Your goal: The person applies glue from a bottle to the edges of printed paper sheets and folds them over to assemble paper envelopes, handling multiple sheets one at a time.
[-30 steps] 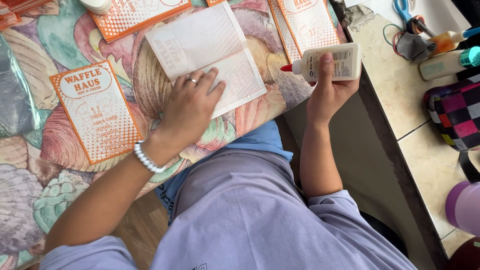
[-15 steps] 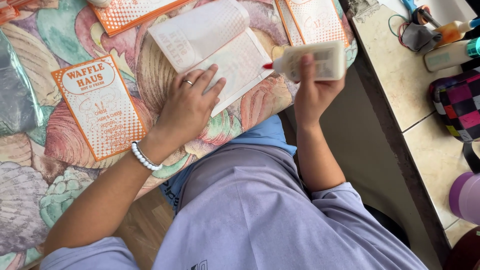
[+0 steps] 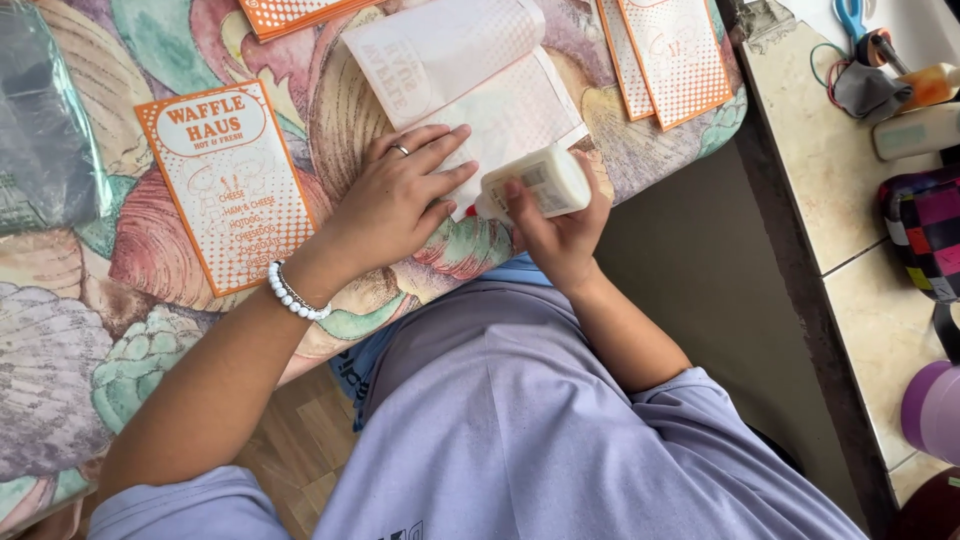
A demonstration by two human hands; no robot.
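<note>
Since 0.5 s ago the glue bottle (image 3: 535, 182) has swung down and inward: it was held up past the right edge of the white paper bag (image 3: 470, 95) with its red tip pointing left, and now it lies tilted low over the bag's near right corner, the red tip just touching or nearly touching the paper beside the left hand's fingertips. The right hand (image 3: 560, 230) is wrapped around the bottle from below, the thumb across its label and the fingers closed behind it, a firm clamp. The left hand (image 3: 400, 205) has stayed where it was, pressed flat on the bag with the fingers spread and straight, holding nothing, only pinning the paper; a ring sits on 1 finger and a white bead bracelet (image 3: 295, 295) circles the wrist.

The bag lies face down and flattened near the middle of the table's near edge, its top flap folded over. It rests on a tablecloth (image 3: 90, 340) patterned with large shells. To the left of the left hand lies an orange printed paper bag (image 3: 230, 180), face up. 2 more orange bags (image 3: 670, 55) lie overlapped at the upper right, and another (image 3: 290, 12) shows at the top edge. A clear plastic sleeve (image 3: 45, 130) sits at the far left. Off the table, a tiled counter (image 3: 830, 170) carries blue-handled scissors (image 3: 852, 18) and small bottles.
</note>
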